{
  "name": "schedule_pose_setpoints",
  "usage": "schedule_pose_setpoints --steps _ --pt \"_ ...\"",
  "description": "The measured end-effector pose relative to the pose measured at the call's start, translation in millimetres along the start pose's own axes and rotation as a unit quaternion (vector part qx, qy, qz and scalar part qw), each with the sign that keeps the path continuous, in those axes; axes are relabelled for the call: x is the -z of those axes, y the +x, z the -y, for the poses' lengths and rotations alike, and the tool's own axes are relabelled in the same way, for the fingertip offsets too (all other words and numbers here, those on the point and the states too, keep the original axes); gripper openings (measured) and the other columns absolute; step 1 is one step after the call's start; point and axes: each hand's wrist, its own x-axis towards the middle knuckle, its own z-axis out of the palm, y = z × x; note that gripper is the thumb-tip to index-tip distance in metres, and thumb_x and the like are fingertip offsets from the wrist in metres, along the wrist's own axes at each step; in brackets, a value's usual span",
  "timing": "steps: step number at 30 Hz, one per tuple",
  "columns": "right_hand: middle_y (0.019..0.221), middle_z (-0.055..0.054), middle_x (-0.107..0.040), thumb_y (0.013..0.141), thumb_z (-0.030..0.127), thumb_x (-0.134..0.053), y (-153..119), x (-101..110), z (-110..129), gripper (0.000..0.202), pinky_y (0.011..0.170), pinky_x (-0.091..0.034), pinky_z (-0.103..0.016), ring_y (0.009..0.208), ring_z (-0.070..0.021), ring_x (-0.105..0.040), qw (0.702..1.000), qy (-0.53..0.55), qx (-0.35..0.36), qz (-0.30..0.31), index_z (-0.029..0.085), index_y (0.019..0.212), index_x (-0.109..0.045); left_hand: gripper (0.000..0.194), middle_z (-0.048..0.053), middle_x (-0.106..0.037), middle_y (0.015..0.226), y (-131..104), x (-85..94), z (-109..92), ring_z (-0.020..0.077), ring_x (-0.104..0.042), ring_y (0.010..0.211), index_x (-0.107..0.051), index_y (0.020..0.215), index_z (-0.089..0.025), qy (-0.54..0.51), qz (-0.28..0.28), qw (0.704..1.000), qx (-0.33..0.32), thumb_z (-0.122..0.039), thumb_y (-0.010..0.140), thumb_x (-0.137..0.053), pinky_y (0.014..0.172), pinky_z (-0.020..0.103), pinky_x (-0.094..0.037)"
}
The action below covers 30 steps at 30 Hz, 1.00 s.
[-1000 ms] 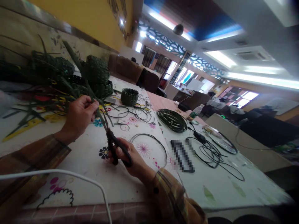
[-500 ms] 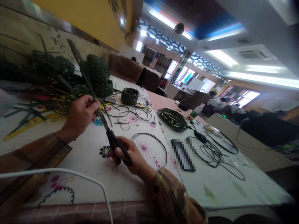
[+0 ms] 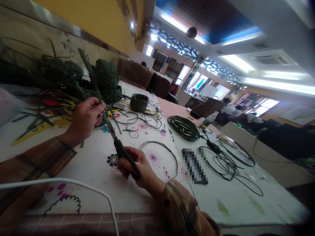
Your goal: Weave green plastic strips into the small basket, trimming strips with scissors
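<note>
Over the flowery worktop [image 3: 98, 183] in the head view, the left hand [image 3: 85, 117] has a green strip [image 3: 94, 82] pinched between thumb and fingers — the long end sticks up and leans left, the short end pokes out below. The right hand [image 3: 145, 169] is curled round the handles of some black scissors [image 3: 121, 150], with the blades pointing up at the strip's lower end. They look close together there, but I can't tell if they're biting into it or just lying alongside. Past the left hand it's a proper mess: a heap of scraps [image 3: 34, 131], with woven baskets [image 3: 107, 73] behind. A small basket [image 3: 139, 102] sits upright to the right of those. Farther right there's a green coil [image 3: 183, 127] lying flat — well apart from both hands.
</note>
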Motion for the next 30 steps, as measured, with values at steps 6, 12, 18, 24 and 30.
schedule_pose_setpoints --steps 6,12,18,24,30 --pt "0.056 0.006 -0.060 0.069 0.039 -0.083 -6.4 -6.3 6.5 0.039 0.031 -0.030 -0.017 0.035 -0.0042 -0.041 0.999 -0.016 -0.011 -0.027 0.015 0.095 -0.067 0.023 -0.010 -0.039 0.044 -2.0 -0.4 -3.9 0.0054 -0.028 0.033 -0.055 0.074 -0.019 -0.014 0.006 1.000 0.000 -0.025 0.074 -0.077 0.030 0.018 -0.022" --pt "0.059 0.006 -0.062 0.067 0.045 -0.085 -8.4 -7.0 4.6 0.047 0.031 -0.035 -0.017 0.036 -0.0058 -0.047 0.999 -0.032 -0.026 -0.016 0.017 0.100 -0.066 0.028 -0.008 -0.045 0.051 1.7 3.5 -9.4 0.0040 -0.029 0.035 -0.052 0.071 -0.018 -0.029 -0.002 1.000 -0.002 -0.031 0.078 -0.076 0.031 0.017 -0.020" --pt "0.062 0.006 -0.063 0.069 0.040 -0.085 -4.7 -6.1 -2.5 0.043 0.036 -0.038 -0.019 0.039 -0.0060 -0.049 1.000 0.000 -0.010 -0.007 0.018 0.101 -0.065 0.032 -0.008 -0.043 0.050 -4.8 -0.8 -9.4 0.0037 -0.028 0.034 -0.047 0.068 -0.019 -0.031 0.007 0.999 -0.002 -0.029 0.080 -0.076 0.031 0.017 -0.020" --pt "0.061 0.006 -0.063 0.070 0.041 -0.085 -7.0 -6.1 -3.5 0.044 0.034 -0.035 -0.019 0.037 -0.0061 -0.048 1.000 0.006 -0.002 -0.014 0.018 0.102 -0.066 0.031 -0.008 -0.042 0.049 -11.9 -5.5 -8.8 0.0037 -0.028 0.034 -0.048 0.066 -0.019 -0.037 -0.008 0.999 -0.001 -0.026 0.079 -0.075 0.031 0.017 -0.020" --pt "0.058 0.006 -0.060 0.068 0.047 -0.085 -13.6 -10.0 -0.6 0.048 0.030 -0.031 -0.018 0.034 -0.0056 -0.044 0.999 -0.021 -0.007 -0.025 0.017 0.101 -0.068 0.028 -0.008 -0.043 0.049 -11.3 -4.5 -15.0 0.0043 -0.028 0.033 -0.049 0.066 -0.019 -0.041 -0.019 0.999 0.011 -0.026 0.079 -0.072 0.031 0.018 -0.018"
